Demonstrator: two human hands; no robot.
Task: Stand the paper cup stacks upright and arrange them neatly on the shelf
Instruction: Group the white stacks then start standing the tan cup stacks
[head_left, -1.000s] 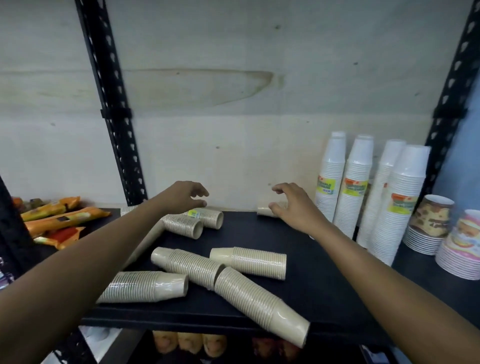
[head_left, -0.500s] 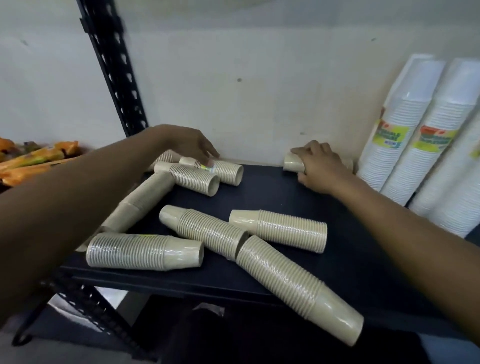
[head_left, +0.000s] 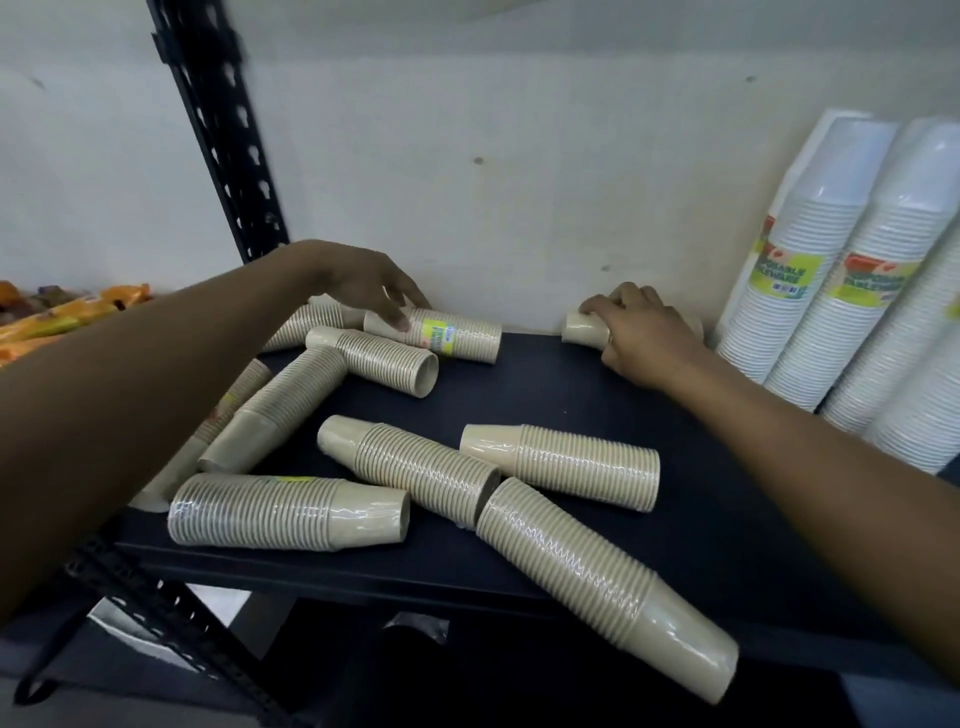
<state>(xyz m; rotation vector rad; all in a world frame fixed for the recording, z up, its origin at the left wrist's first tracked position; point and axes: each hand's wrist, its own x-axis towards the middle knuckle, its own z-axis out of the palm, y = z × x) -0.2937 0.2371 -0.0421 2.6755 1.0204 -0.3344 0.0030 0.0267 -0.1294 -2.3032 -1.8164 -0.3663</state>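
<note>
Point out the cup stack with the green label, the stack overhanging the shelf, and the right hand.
Labelled cup stack (head_left: 467, 340): head view, ribbed rims.
Overhanging stack (head_left: 587, 577): head view, ribbed middle.
Right hand (head_left: 644, 338): head view, its back.

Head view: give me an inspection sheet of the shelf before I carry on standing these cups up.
Surface: black shelf, bare patches between stacks.
Job's things: beige cup stacks all lie on their sides, several touching or crossing; the front stack overhangs the front edge.
Clutter: nothing seen.
Hands: left hand fingers touch the labelled stack; right hand curls round the back stack by the wall.
Cables: dark loop below, lower left; cannot tell what it is.
Surroundings: white cup stacks standing at right, orange packets at left, black post.
</note>
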